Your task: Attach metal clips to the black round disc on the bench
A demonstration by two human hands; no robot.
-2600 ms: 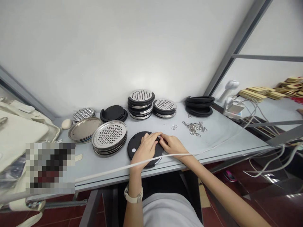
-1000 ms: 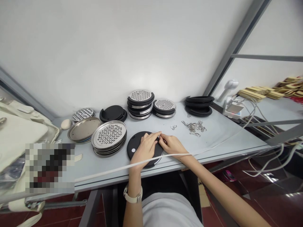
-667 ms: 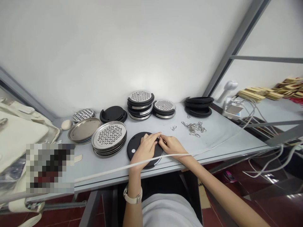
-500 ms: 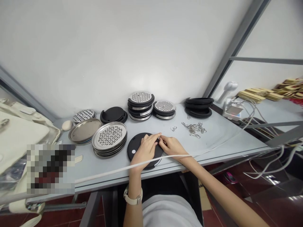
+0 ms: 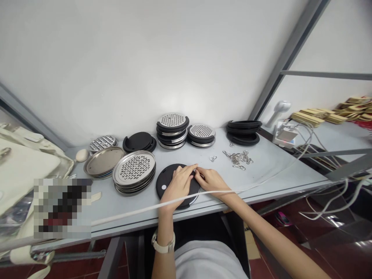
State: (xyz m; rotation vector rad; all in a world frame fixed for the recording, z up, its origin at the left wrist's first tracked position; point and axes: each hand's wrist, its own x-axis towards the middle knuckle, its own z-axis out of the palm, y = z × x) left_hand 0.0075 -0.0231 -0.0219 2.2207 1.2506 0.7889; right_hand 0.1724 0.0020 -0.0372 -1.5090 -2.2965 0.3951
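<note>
While a pale watch (image 5: 164,243) is worn on the left wrist, the left hand (image 5: 178,186) is laid over a black disc (image 5: 167,175) at the near edge of the grey table (image 5: 270,155), its fingers outstretched toward the disc's far right rim. That rim is met by the bent fingertips of the right hand (image 5: 210,179); whether anything is pinched by either hand cannot be told. On the disc a white dot (image 5: 164,187) is borne, any lettering on it too small to be read. Slotted metal plates (image 5: 138,166) are stacked just left; farther off, wire clips (image 5: 238,158) are heaped, and black-rimmed perforated discs (image 5: 173,120) are piled by the wall (image 5: 174,58).
</note>
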